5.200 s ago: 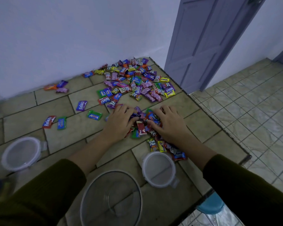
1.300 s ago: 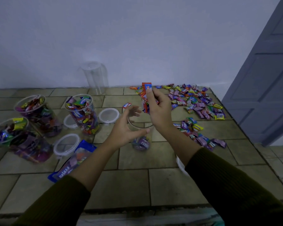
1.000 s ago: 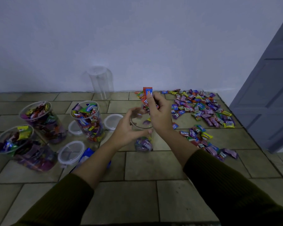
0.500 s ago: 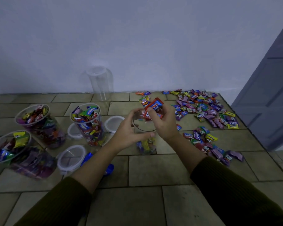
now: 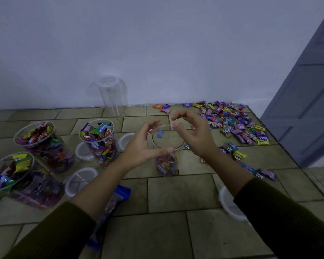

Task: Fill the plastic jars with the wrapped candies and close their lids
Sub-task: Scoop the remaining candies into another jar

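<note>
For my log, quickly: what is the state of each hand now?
Left hand: holds the clear jar at its rim.
Right hand: open, fingers loosely curled, holding nothing.

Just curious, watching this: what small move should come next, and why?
Probably the empty right hand should reach right to the heap of colourful wrapped candies for another handful: the left hand grips the round clear plastic jar by its rim, and candies fill only its bottom.
</note>
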